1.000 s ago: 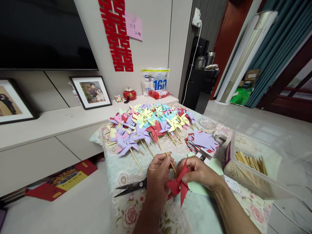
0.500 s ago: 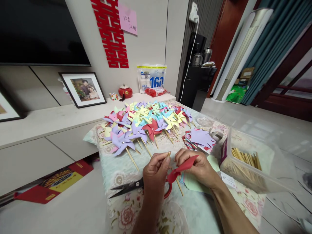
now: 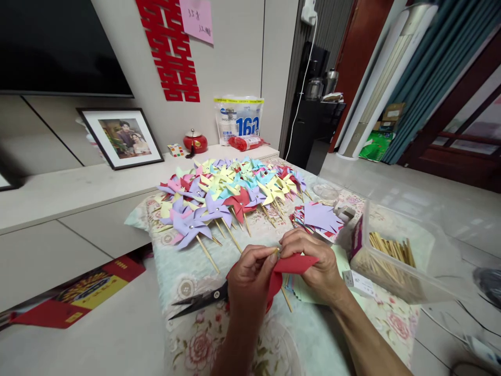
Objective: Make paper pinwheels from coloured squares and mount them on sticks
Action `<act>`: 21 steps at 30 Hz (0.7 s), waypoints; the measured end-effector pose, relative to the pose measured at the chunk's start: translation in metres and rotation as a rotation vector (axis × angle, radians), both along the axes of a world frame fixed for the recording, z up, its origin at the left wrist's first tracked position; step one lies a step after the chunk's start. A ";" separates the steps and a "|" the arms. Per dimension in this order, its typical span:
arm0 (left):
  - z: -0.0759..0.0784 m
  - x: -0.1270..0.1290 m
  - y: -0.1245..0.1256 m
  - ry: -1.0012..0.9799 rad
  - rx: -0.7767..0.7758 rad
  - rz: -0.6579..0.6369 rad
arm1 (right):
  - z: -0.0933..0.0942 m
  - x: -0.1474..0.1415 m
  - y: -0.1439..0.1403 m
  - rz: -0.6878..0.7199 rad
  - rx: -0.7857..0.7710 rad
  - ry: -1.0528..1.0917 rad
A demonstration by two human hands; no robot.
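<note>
My left hand (image 3: 250,284) is closed in a pinch on a small wooden stick tip (image 3: 277,252). Close beside it, my right hand (image 3: 313,256) grips a piece of red paper (image 3: 295,265), its curled part partly hidden behind my left hand. The fingertips of both hands nearly meet at the stick tip and the paper. Below the paper, a length of wooden stick (image 3: 287,301) shows; whether it joins the pinched tip I cannot tell. Black-bladed scissors (image 3: 203,300) lie open under my left hand, their red handles mostly covered.
Many finished paper pinwheels (image 3: 235,188) on sticks lie across the far tablecloth. Cut paper pieces (image 3: 323,216) are stacked beyond my right hand. On the right stand a clear bin (image 3: 364,235) with wooden sticks (image 3: 391,250) and a small white box (image 3: 358,283).
My hands have come together, bringing the stick tip up against the red paper. The paper has turned flatter. The camera view has shifted slightly.
</note>
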State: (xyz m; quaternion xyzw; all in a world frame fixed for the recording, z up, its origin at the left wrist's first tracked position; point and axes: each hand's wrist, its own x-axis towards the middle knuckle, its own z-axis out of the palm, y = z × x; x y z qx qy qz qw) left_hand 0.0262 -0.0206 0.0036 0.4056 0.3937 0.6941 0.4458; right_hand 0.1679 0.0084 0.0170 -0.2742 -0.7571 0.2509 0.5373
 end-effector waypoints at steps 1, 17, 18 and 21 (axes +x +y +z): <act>0.000 0.000 0.000 0.011 0.006 0.001 | 0.000 0.000 0.000 -0.009 0.006 0.001; 0.000 -0.001 -0.003 0.145 0.101 0.060 | 0.002 -0.002 -0.002 0.006 0.030 0.026; -0.001 -0.001 -0.003 0.146 0.108 0.063 | 0.002 -0.003 -0.002 0.005 0.030 0.025; -0.004 -0.001 -0.003 0.148 0.145 0.069 | 0.002 -0.004 -0.003 0.012 0.034 0.028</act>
